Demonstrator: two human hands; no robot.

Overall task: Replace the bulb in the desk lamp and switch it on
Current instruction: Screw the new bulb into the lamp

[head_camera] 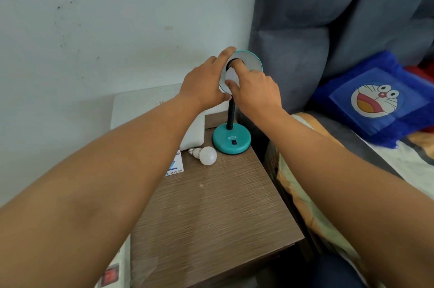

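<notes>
Brown wooden surface (211, 212) below both hands: left hand (202, 85) clasps the lamp shade (252, 64), right hand (253, 90) pinches the fitted bulb (232, 76); cross-threading or tipping looks possible.

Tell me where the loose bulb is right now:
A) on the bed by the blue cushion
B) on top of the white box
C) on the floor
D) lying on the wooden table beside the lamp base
D: the loose bulb lies on its side on the wooden table, just left of the teal lamp base.

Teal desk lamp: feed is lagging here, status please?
Left hand steadies teal lamp shade. Right hand fingers on white bulb in shade. Second white bulb lies on brown wooden table. Nothing obstructing.
</notes>
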